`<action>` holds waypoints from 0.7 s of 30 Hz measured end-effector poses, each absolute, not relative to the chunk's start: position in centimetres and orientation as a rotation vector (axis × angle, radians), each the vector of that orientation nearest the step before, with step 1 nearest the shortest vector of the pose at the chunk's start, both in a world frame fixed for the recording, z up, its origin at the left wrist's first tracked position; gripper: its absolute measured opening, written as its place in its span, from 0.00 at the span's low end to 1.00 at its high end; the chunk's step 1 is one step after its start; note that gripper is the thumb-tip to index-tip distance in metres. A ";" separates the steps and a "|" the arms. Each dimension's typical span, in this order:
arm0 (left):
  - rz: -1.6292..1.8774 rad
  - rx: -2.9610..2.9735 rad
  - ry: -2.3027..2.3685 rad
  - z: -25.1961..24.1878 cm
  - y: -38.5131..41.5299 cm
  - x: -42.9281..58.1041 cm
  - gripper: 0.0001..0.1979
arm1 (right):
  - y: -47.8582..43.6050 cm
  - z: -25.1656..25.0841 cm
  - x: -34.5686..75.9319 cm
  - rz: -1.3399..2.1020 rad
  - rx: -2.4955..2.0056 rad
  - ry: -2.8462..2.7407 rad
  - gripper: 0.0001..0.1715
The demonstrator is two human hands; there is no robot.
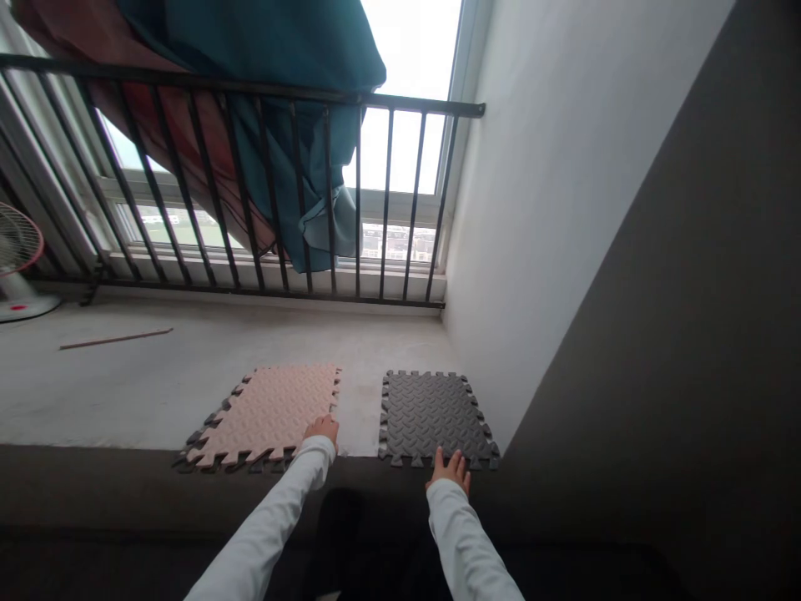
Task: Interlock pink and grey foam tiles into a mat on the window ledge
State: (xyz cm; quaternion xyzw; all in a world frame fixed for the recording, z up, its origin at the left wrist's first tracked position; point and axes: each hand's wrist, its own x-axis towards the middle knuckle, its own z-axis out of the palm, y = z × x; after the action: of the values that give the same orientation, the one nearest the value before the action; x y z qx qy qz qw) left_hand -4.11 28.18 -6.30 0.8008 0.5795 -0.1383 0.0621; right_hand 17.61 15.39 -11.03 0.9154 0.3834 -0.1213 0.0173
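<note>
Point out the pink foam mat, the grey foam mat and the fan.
pink foam mat [266,413]: head view, middle of its ridged top.
grey foam mat [431,413]: head view, middle of its ridged top.
fan [17,240]: head view, its round grille at the left edge.

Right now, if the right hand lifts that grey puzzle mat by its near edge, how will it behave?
Probably light: the grey mat looks like thin foam. It would likely droop rather than stay stiff, being thin and lying flat on the concrete floor. Its textured face should give the right hand decent grip.
</note>
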 end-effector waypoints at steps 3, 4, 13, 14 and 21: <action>-0.477 2.415 1.655 -5.8 28.9 -6.2 0.26 | 15.6 -11.5 17.8 -0.339 2.820 1.196 0.44; -0.490 2.414 1.638 -5.7 29.0 -6.7 0.25 | 15.6 -11.6 17.9 -0.349 2.810 1.204 0.43; -0.397 2.505 1.444 -6.3 28.9 -10.4 0.27 | 15.7 -11.1 18.4 -0.486 2.758 1.210 0.44; -0.387 2.508 1.418 -6.4 28.9 -10.5 0.28 | 15.6 -11.0 18.4 -0.486 2.757 1.208 0.44; -0.428 2.414 1.457 -6.8 29.6 -9.8 0.24 | 15.7 -11.5 18.5 -0.463 2.761 1.220 0.43</action>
State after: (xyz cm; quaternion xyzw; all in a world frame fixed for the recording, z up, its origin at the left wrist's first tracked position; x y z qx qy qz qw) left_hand -9.76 29.64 -6.84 0.8376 0.5055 -0.1485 0.1445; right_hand 18.47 15.71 -11.48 0.9032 0.3992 -0.1513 0.0440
